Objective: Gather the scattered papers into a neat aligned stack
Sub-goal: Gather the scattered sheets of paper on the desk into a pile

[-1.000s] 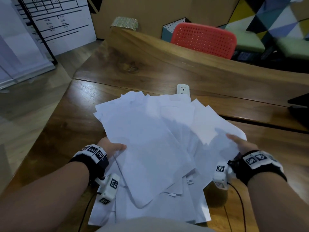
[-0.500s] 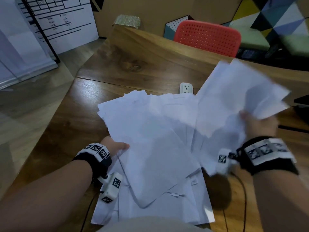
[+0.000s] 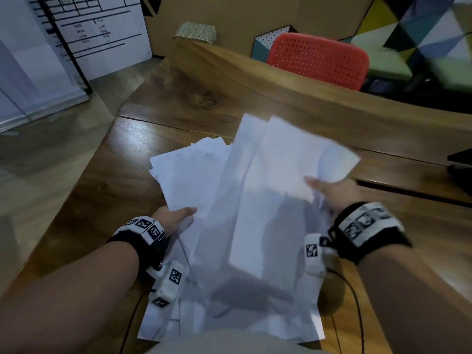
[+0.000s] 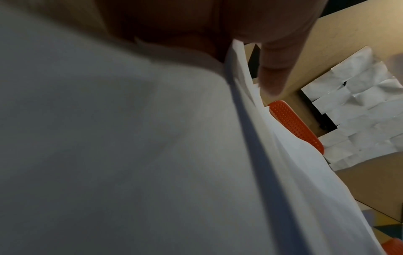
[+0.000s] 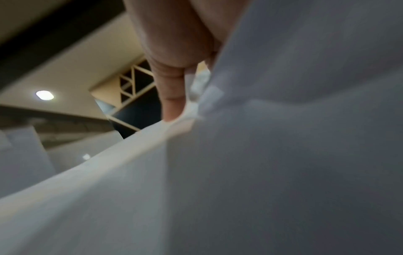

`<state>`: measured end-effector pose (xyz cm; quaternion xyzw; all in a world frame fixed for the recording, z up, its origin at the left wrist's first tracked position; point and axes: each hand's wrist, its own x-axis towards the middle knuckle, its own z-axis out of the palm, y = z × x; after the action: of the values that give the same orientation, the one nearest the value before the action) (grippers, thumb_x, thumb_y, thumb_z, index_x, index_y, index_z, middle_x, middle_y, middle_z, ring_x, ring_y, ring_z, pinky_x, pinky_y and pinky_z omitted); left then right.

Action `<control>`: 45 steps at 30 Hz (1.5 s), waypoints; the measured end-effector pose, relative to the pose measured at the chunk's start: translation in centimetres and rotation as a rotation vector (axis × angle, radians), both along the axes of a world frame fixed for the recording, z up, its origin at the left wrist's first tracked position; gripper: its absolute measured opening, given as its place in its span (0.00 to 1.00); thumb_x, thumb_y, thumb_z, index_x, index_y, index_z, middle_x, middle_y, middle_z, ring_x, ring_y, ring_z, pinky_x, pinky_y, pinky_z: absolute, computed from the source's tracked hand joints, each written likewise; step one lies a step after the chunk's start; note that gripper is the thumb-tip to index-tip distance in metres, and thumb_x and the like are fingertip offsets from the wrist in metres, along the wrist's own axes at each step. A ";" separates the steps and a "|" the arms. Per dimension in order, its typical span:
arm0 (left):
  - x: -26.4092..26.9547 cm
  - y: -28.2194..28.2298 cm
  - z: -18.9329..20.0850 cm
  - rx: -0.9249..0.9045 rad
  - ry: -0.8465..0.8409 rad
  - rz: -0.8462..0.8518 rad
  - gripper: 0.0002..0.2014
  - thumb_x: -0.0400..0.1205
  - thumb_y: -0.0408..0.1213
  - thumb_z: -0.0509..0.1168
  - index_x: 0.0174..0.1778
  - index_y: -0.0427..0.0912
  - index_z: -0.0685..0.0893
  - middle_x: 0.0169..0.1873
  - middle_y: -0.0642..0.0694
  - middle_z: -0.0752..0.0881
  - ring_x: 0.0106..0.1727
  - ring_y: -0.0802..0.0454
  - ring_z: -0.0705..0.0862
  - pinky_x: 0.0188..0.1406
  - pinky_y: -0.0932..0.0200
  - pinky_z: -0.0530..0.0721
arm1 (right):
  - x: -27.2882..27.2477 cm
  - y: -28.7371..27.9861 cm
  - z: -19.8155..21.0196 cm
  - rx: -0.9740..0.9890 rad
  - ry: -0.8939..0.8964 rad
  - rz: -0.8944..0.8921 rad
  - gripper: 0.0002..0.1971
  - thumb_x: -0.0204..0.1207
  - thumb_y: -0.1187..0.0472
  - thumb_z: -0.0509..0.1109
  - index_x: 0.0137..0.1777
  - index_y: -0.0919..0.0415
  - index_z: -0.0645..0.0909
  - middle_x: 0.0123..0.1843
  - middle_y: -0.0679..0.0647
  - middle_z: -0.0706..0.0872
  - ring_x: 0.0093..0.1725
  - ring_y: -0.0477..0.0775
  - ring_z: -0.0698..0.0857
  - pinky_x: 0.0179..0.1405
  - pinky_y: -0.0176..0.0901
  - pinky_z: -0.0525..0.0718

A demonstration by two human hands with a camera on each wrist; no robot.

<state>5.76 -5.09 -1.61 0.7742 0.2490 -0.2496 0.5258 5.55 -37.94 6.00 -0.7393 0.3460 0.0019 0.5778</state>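
Observation:
Several white paper sheets [image 3: 204, 180] lie in a loose, fanned pile on the wooden table [image 3: 122, 175] in the head view. My left hand [image 3: 176, 217] grips the pile's left edge, thumb on top. My right hand [image 3: 329, 190] pinches a raised bunch of sheets [image 3: 281, 175] that tilts over the middle of the pile. In the left wrist view the paper [image 4: 130, 155] fills the picture under my thumb [image 4: 274, 69]. The right wrist view shows a finger [image 5: 172, 96] pressed on the edge of the sheets [image 5: 283, 155].
A red perforated chair [image 3: 319, 60] stands behind the table's raised far ledge. A dark object [image 3: 459, 162] lies at the right edge of the table. The table's left edge drops to the wooden floor [image 3: 51, 154]. A whiteboard [image 3: 97, 34] leans at the back left.
My right hand lifted a bunch of sheets off the right side and has swung it left over the middle of the pile. The left hand stayed on the left edge.

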 end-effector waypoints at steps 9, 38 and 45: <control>-1.2 -3.0 0.2 0.058 -0.045 -0.090 0.35 0.62 0.47 0.80 0.64 0.39 0.79 0.60 0.44 0.85 0.58 0.45 0.83 0.58 0.57 0.78 | -2.7 5.4 -7.5 -0.214 0.364 0.178 0.47 0.55 0.55 0.83 0.74 0.64 0.66 0.70 0.62 0.78 0.65 0.65 0.80 0.61 0.55 0.82; 0.8 -1.1 2.1 -0.195 -0.083 -0.073 0.04 0.77 0.28 0.68 0.46 0.34 0.85 0.51 0.35 0.88 0.38 0.52 0.88 0.42 0.60 0.87 | -2.7 -0.5 -8.0 0.183 0.191 0.218 0.13 0.72 0.77 0.69 0.45 0.58 0.84 0.38 0.60 0.92 0.47 0.69 0.88 0.55 0.71 0.83; 1.0 -2.8 1.6 0.075 -0.160 -0.057 0.37 0.73 0.30 0.73 0.75 0.36 0.63 0.65 0.39 0.79 0.66 0.40 0.79 0.62 0.52 0.75 | -1.8 1.2 -8.2 0.019 0.305 0.408 0.05 0.72 0.65 0.72 0.47 0.58 0.86 0.48 0.62 0.91 0.50 0.67 0.89 0.55 0.67 0.86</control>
<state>6.74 -7.88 -0.04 0.8176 0.1933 -0.1921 0.5072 3.78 -36.69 -2.19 -0.7795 0.2729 0.2332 0.5134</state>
